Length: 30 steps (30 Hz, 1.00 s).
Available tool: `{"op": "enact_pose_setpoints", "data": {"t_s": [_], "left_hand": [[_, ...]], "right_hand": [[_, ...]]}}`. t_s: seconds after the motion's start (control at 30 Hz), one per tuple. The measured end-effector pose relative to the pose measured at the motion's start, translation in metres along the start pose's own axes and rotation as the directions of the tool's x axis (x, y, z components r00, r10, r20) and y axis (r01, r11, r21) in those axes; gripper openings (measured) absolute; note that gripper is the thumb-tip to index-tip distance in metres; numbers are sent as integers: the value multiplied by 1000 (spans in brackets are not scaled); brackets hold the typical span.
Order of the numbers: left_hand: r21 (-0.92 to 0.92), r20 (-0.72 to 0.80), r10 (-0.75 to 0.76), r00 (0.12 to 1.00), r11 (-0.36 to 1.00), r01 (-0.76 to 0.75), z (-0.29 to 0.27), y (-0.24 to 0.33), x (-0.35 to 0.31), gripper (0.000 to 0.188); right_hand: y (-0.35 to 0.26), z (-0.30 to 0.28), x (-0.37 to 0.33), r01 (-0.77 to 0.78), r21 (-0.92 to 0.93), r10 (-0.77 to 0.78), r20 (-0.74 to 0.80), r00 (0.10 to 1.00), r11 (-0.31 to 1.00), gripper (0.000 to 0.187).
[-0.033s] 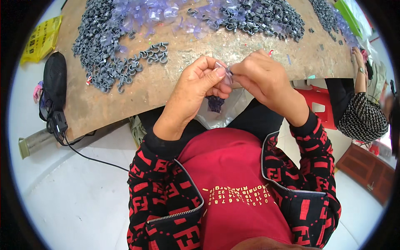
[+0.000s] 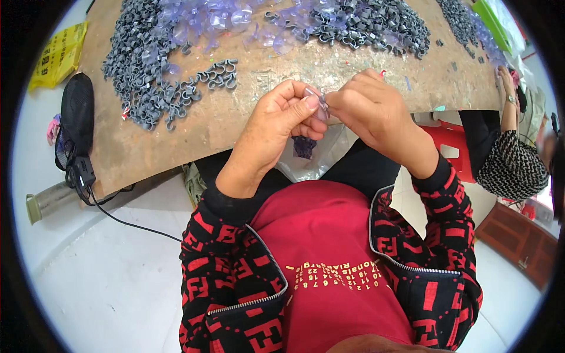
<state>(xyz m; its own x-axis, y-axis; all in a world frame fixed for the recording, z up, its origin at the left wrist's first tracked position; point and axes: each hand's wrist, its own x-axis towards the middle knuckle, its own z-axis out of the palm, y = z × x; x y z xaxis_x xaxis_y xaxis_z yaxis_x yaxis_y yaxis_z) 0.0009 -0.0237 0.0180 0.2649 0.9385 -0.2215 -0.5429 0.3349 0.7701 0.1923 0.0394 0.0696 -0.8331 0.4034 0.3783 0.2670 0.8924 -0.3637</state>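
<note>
Just over the table's near edge, my left hand (image 2: 282,115) pinches a clear, purplish suction cup (image 2: 322,110) between thumb and fingers. My right hand (image 2: 371,106) meets it from the right, fingertips closed on a small grey plastic hook (image 2: 323,100) at the cup; most of the hook is hidden by the fingers. Beyond my left hand lies a big pile of grey plastic hooks (image 2: 144,76), with a few strays (image 2: 220,73) nearest the hand. Clear suction cups (image 2: 218,17) are heaped at the far middle, beside a second pile of grey hooks (image 2: 376,26).
The worn wooden table (image 2: 247,117) spans the front. Below my hands, a clear plastic bag (image 2: 321,156) hangs by my lap. A black mesh-covered item (image 2: 77,112) with a cable is at the left edge, near a yellow bag (image 2: 59,56). Another person's arm (image 2: 508,103) rests at right.
My right hand has shifted very slightly at the suction cup, its wrist a touch lower and to the right. My left hand keeps its place.
</note>
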Motion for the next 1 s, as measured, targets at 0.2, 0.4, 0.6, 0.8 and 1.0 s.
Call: {"op": "enact_pose_setpoints", "data": {"t_s": [0.2,0.4,0.6,0.8,1.0], "left_hand": [[320,-81,223,971,929,-187,22,-3,-7,14],[814,312,681,663,168,-556,12,-1,2,17],[799,129,462,878,476,-368,7,1,-9,15],[745,68,356,932,603,-285,3,-4,-7,15],[904,351,531,771,23,-427,-6,-2,8,16]], "right_hand": [[6,13,-13,-165,212,188,-98,977,963,11],[-1,39,-26,-336,885,568,103,816,321,14],[5,42,-24,-147,163,178,-193,965,976,12],[3,47,-28,-194,229,243,-210,947,954,16],[10,57,-22,-240,101,258,-234,937,965,21]]}}
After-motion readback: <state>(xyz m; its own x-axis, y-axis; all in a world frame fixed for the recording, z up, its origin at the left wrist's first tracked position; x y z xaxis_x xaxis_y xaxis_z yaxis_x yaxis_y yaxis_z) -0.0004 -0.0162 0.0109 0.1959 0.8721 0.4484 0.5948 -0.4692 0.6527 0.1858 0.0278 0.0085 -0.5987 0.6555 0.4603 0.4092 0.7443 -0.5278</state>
